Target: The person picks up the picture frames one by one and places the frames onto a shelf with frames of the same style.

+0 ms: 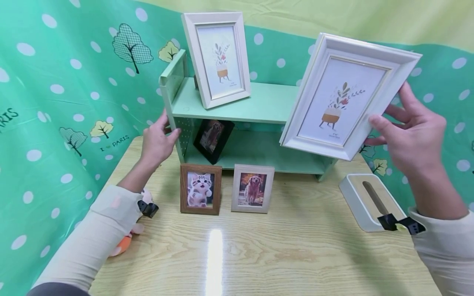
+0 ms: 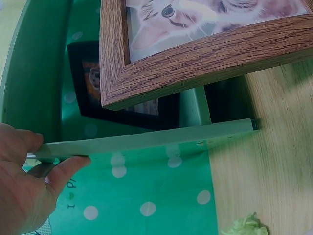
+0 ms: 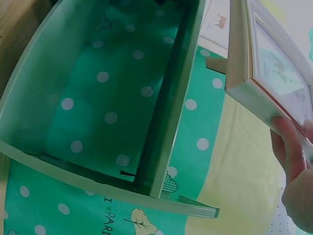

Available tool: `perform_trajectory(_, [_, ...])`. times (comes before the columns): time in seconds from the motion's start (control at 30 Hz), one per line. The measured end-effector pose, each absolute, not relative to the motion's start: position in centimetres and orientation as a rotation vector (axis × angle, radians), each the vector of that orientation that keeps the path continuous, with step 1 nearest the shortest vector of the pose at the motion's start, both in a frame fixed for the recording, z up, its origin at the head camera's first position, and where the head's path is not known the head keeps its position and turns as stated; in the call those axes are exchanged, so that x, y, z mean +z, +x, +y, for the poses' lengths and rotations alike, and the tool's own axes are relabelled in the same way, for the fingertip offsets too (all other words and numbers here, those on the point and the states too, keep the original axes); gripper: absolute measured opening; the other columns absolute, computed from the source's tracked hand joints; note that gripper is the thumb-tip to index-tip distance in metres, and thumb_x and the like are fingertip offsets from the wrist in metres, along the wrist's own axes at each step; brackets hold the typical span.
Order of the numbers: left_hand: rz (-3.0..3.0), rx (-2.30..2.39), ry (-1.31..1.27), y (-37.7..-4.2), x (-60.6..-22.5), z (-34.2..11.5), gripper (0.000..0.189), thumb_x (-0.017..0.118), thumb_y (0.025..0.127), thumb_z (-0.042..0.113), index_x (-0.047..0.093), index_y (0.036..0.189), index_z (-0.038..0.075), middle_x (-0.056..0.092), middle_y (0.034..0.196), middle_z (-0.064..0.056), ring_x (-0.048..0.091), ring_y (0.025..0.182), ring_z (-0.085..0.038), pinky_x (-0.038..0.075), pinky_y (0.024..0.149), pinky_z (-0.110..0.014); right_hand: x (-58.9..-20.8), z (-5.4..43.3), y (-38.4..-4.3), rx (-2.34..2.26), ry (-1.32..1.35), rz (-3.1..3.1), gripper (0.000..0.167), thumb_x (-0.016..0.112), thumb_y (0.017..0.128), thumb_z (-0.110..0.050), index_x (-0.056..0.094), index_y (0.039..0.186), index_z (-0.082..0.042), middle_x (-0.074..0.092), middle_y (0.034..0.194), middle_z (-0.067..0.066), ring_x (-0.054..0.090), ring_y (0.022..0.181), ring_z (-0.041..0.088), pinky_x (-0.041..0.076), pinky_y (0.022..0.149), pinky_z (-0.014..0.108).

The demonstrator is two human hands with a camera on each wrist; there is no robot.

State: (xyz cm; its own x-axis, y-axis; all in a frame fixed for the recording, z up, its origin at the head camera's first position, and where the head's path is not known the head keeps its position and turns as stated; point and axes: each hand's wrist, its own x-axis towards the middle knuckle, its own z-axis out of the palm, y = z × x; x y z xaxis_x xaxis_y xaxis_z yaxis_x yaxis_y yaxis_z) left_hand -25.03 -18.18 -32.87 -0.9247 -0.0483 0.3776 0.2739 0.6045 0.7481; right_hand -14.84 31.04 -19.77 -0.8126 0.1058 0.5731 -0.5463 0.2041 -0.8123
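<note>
My right hand (image 1: 416,127) holds a large white picture frame (image 1: 301,94) by its right edge, thumb on the front and fingers behind. The frame is tilted and raised in front of the right end of a green two-tier shelf (image 1: 237,117). In the right wrist view, a support leg (image 3: 216,64) juts from its back. My left hand (image 1: 157,139) grips the shelf's left side panel (image 2: 146,141) between thumb and fingers. A similar white picture frame (image 1: 244,53) stands on the top tier at the left. Below it, a black picture frame (image 1: 201,142) leans at a slant on the lower tier.
A brown wooden photo frame (image 1: 183,189) with a kitten picture and a pale photo frame (image 1: 271,189) with a dog picture stand before the shelf. A tissue box (image 1: 353,205) sits at the right. A plush toy (image 1: 124,244) is partly hidden by the left forearm.
</note>
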Motion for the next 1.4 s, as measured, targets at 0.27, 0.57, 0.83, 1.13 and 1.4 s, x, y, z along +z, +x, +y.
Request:
perform_trajectory(0.27, [-2.478, -1.241, -0.172, -25.0, -32.8, -18.2, 0.081, 0.063, 0.099, 0.009, 0.021, 0.16, 0.043, 0.056, 0.146, -0.023, 0.062, 0.124, -0.048, 0.06, 0.096, -0.055, -18.7, 30.6, -15.5, 1.696, 0.351, -1.981, 0.074, 0.073, 0.087, 0.008, 0.052, 0.148, -0.027, 0.06, 0.146, 0.005, 0.073, 0.11, 0.007, 0.061, 0.05, 0.028])
perform_trajectory(0.57, [-2.465, -1.23, -0.182, -25.1, -32.7, -18.2, 0.081, 0.063, 0.099, 0.009, 0.023, 0.16, 0.044, 0.057, 0.145, -0.023, 0.063, 0.123, -0.048, 0.061, 0.094, -0.056, -17.5, 30.3, -16.8, 1.845, 0.253, -1.986, 0.074, 0.075, 0.087, 0.003, 0.052, 0.147, -0.034, 0.058, 0.148, 0.003, 0.075, 0.104, 0.009, 0.062, 0.052, 0.033])
perform_trajectory(0.83, [-2.464, -1.224, -0.19, -24.9, -32.6, -18.2, 0.079, 0.062, 0.099, 0.008, 0.024, 0.161, 0.041, 0.057, 0.145, -0.024, 0.062, 0.123, -0.048, 0.061, 0.095, -0.056, -17.1, 30.4, -18.0, 1.897, 0.216, -2.008, 0.072, 0.075, 0.088, 0.0, 0.052, 0.146, -0.037, 0.057, 0.15, 0.0, 0.076, 0.103, 0.01, 0.063, 0.055, 0.034])
perform_trajectory(1.13, [-2.473, -1.218, -0.188, -24.8, -32.8, -18.2, 0.08, 0.062, 0.1, 0.009, 0.023, 0.161, 0.041, 0.056, 0.147, -0.023, 0.062, 0.124, -0.048, 0.06, 0.095, -0.058, -17.0, 30.4, -19.4, 1.924, 0.155, -2.027, 0.074, 0.079, 0.086, -0.005, 0.051, 0.146, -0.039, 0.058, 0.149, 0.003, 0.078, 0.093, 0.01, 0.063, 0.054, 0.037])
perform_trajectory(1.4, [-2.449, -1.215, -0.216, -24.7, -33.0, -18.1, 0.079, 0.062, 0.099, 0.007, 0.025, 0.161, 0.039, 0.057, 0.144, -0.025, 0.063, 0.123, -0.049, 0.061, 0.093, -0.058, -16.8, 30.3, -20.6, 1.931, 0.119, -2.037, 0.073, 0.079, 0.086, -0.006, 0.052, 0.144, -0.041, 0.057, 0.149, 0.004, 0.078, 0.088, 0.011, 0.063, 0.055, 0.038])
